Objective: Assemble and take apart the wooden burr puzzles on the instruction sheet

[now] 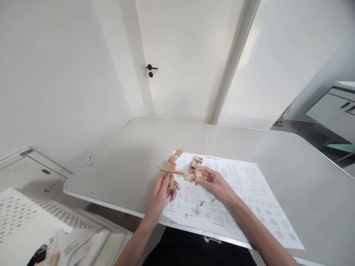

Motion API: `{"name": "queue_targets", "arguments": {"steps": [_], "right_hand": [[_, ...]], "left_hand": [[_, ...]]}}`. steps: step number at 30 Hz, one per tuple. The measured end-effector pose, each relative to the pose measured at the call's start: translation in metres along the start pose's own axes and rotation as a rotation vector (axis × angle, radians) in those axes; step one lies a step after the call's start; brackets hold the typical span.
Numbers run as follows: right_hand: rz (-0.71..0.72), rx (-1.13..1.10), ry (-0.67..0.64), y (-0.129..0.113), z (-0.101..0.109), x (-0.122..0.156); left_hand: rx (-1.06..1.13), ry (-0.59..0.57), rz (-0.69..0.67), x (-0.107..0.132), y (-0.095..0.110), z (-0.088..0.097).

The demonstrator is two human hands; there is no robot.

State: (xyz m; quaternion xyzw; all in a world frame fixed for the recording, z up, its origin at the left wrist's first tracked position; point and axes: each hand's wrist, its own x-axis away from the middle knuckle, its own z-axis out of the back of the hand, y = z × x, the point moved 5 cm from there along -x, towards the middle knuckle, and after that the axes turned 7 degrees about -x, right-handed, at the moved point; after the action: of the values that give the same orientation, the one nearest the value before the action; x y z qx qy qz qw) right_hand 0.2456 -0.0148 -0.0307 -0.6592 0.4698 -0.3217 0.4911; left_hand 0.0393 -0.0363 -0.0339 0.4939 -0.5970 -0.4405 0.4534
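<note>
Wooden cross [171,172]: pinched in left hand [161,193], near table [130,155] front edge.
Notched block [191,176]: gripped by right hand [213,182], over sheet [244,184].

Roughly six wooden pieces [175,155] (some interlock), one printed sheet [244,184], one left hand [161,193], one right hand [213,181].

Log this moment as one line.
left hand: holds crossed sticks | right hand: holds block | loose: bar, cluster | sheet on table

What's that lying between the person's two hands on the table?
In the head view, a small wooden block, pinched by the right hand, lies between it and the crossed wooden piece in the left hand, over the printed sheet.
</note>
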Motion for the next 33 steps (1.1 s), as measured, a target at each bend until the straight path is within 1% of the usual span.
{"name": "queue_targets", "arguments": {"steps": [9, 14, 21, 23, 26, 29, 33], "right_hand": [[0.012, 0.017, 0.02, 0.0, 0.002, 0.0], [0.049, 0.062, 0.054, 0.001, 0.005, -0.001], [0.015, 0.074, 0.173, 0.002, 0.009, -0.001], [0.004, 0.109, 0.202, 0.003, 0.01, -0.001], [0.002, 0.2, 0.261, 0.005, 0.015, -0.001], [0.035, 0.293, 0.327, 0.005, 0.02, 0.0], [0.048, 0.492, 0.475, 0.001, 0.03, 0.003]], "left_hand": [[-0.004, -0.002, -0.011, 0.0, 0.0, 0.0], [-0.007, -0.014, -0.011, 0.0, -0.001, 0.001], [-0.011, -0.012, -0.01, 0.002, 0.003, -0.001], [-0.015, -0.009, -0.014, 0.002, 0.005, -0.002], [-0.023, -0.012, -0.014, 0.004, 0.007, -0.003], [-0.033, -0.023, 0.006, 0.006, 0.009, -0.004], [-0.013, -0.023, 0.031, 0.007, 0.012, -0.005]]}}
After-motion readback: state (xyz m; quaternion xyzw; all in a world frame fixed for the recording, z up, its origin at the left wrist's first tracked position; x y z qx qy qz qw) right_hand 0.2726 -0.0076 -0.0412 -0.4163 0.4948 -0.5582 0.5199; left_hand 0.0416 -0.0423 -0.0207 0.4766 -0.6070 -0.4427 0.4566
